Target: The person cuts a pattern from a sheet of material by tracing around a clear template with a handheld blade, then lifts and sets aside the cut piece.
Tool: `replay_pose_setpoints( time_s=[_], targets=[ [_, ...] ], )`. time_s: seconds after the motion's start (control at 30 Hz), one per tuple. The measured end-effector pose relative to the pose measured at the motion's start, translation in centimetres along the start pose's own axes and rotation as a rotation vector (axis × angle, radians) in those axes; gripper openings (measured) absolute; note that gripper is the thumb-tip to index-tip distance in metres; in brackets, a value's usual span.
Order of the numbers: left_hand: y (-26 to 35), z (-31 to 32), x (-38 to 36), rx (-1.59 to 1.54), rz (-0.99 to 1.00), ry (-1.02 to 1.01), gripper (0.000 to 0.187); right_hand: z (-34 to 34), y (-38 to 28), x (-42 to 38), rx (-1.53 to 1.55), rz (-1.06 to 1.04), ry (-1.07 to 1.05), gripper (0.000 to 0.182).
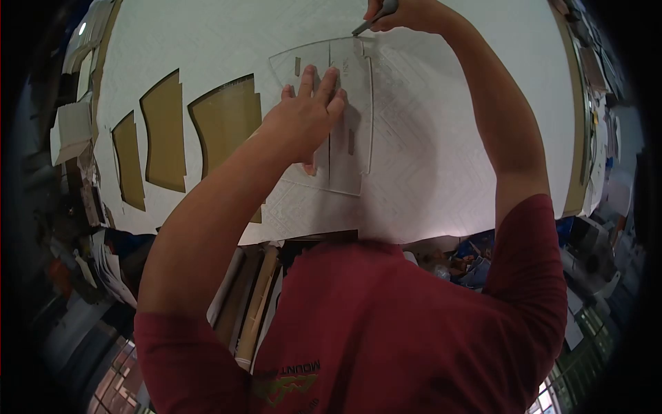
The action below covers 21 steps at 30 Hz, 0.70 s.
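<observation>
My left hand [308, 114] lies with fingers spread on a clear plastic template [352, 103], pressing it against a large white sheet [455, 172]. The template has a curved top edge, a dark line down its middle and small slots. At its upper right corner, my right hand [407, 14] is closed around a grey cutting knife [378, 17], partly cut off by the frame's top. The knife's tip touches the sheet right at the template's top edge.
To the left, the sheet has several curved cut-outs, including a large opening [224, 114] showing a brown surface beneath. Stacked papers and boxes [72, 131] stand beyond the table's left edge. Long rolls [255, 303] lean below the front edge.
</observation>
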State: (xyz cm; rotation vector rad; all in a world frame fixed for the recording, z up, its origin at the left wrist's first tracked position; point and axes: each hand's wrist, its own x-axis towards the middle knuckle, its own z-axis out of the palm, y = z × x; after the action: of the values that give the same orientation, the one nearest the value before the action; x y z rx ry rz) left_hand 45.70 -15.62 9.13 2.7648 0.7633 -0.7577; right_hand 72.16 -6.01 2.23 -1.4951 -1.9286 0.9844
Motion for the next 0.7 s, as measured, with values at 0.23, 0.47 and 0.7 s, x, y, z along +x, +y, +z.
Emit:
replay_pose_setpoints(
  time_s=[0.23, 0.47, 0.7],
  targets=[
    [0.1, -0.1, 0.2, 0.059, 0.005, 0.025, 0.131, 4.9, -1.9, 5.9, 0.089, -0.242, -0.138, 0.018],
    [-0.1, 0.5, 0.0, 0.03, -0.003, 0.085, 0.132, 6.3, -5.1, 6.3, 0.103, -0.403, -0.188, 0.018],
    [1.0, 1.7, 0.7, 0.089, -0.064, 0.076, 0.114, 5.6, -7.4, 4.8, 0.054, -0.284, -0.195, 0.016]
  ],
)
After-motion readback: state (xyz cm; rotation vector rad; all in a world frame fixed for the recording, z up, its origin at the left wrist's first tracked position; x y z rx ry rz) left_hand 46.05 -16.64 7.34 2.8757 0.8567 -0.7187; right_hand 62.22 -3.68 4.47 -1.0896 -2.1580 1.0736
